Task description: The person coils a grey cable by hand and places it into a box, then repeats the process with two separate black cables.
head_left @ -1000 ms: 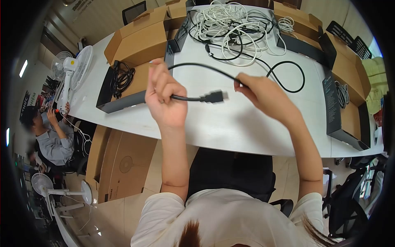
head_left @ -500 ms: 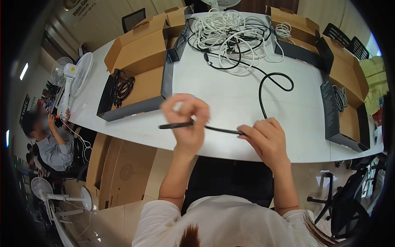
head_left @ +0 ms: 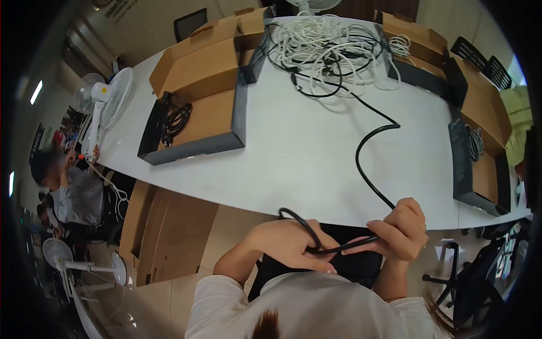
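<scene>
A black cable point(head_left: 370, 135) runs from the tangled pile of white and black cables point(head_left: 327, 51) across the white table to my hands. My left hand point(head_left: 293, 244) is closed around its near part, where the cable bends into a small loop above the knuckles. To the right, my right hand point(head_left: 400, 231) pinches the same cable between thumb and fingers. Both hands are low, at the table's front edge and over my lap. The cable's end near my left hand is hard to make out.
An open box point(head_left: 195, 127) at the left holds a coiled black cable point(head_left: 176, 120). At the right, another open box point(head_left: 480, 169) has a coiled grey cable point(head_left: 474, 142). A box point(head_left: 426, 70) at the back right holds white cable. A person point(head_left: 79, 195) sits at the far left beside a fan point(head_left: 101, 101).
My left hand has dropped toward my lap and turned over, bending the cable into a loop. My right hand has moved right and down, drawing out the cable on the table.
</scene>
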`<state>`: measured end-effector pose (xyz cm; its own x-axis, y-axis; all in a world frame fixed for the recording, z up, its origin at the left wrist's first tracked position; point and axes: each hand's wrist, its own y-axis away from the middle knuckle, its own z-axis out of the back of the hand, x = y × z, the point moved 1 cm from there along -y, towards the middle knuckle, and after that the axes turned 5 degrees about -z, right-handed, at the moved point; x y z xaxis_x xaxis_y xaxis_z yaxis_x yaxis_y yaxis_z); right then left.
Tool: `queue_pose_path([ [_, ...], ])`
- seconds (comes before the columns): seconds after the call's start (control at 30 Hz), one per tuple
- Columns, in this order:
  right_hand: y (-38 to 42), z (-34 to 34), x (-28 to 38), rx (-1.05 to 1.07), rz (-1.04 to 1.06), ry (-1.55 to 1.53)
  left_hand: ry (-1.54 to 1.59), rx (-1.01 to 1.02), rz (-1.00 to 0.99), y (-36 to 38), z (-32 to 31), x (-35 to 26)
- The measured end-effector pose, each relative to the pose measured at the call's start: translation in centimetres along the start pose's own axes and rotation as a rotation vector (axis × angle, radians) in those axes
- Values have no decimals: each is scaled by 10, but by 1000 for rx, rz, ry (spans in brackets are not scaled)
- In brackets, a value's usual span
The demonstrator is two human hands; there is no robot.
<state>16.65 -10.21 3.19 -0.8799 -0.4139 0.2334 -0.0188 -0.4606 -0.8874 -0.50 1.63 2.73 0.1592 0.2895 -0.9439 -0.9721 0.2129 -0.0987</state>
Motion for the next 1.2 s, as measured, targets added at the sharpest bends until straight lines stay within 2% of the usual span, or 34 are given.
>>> queue_pose_path([
  [0.03,1,-3,-2,-2,8,-30,152,60,-7,0,-6,5],
  [0.1,1,-16,-10,-51,-44,-149,570,275,-226,-11,-22,16],
  [0.17,1,-33,-18,-87,-143,-255,1019,734,-376,-36,-40,21],
  [0.2,4,-37,-24,-31,-183,-374,1110,797,-499,-42,-36,14],
  [0.3,13,-57,-13,-103,-684,-665,1676,666,-843,-37,-28,-11],
  [0.33,11,-64,-7,-13,-755,-717,1703,815,-1008,-44,-18,-20],
  [0.37,8,-71,0,77,-826,-767,1748,766,-1185,-42,-10,-27],
  [0.43,9,-88,9,184,-794,-763,1762,703,-1517,-39,9,-30],
  [0.47,10,-90,12,270,-816,-804,1842,449,-1455,-25,18,-32],
  [0.53,13,-95,16,371,-828,-821,1772,69,-1521,-21,34,-37],
  [0.6,13,-99,17,422,-798,-768,1572,-339,-1549,-18,46,-37],
  [0.67,14,-102,16,496,-714,-679,1224,-745,-1516,-13,57,-37],
  [0.7,13,-102,18,488,-669,-662,911,-986,-1485,-7,62,-34],
  [0.77,12,-101,18,498,-544,-650,275,-1324,-1407,-4,74,-25],
  [0.8,13,-101,14,414,-566,-605,99,-1401,-1344,-5,75,-23],
  [0.87,15,-98,1,253,-598,-514,-14,-1451,-1184,-8,73,-15],
  [0.9,13,-94,-4,243,-577,-453,-72,-1479,-1103,-8,69,-11],
  [0.93,10,-89,-7,236,-557,-393,-112,-1544,-940,-13,61,-6],
  [1.0,5,-82,-6,297,-540,-240,-194,-1456,-599,-17,48,6],
  [1.03,3,-79,-6,299,-508,-188,-290,-1321,-452,-16,44,6],
  [1.1,1,-71,-10,302,-441,-87,-525,-1066,-412,-26,39,10],
  [1.17,-1,-66,-15,269,-351,-54,-806,-908,-269,-31,31,8],
  [1.2,-2,-64,-16,253,-304,-37,-846,-894,-211,-33,29,5],
])
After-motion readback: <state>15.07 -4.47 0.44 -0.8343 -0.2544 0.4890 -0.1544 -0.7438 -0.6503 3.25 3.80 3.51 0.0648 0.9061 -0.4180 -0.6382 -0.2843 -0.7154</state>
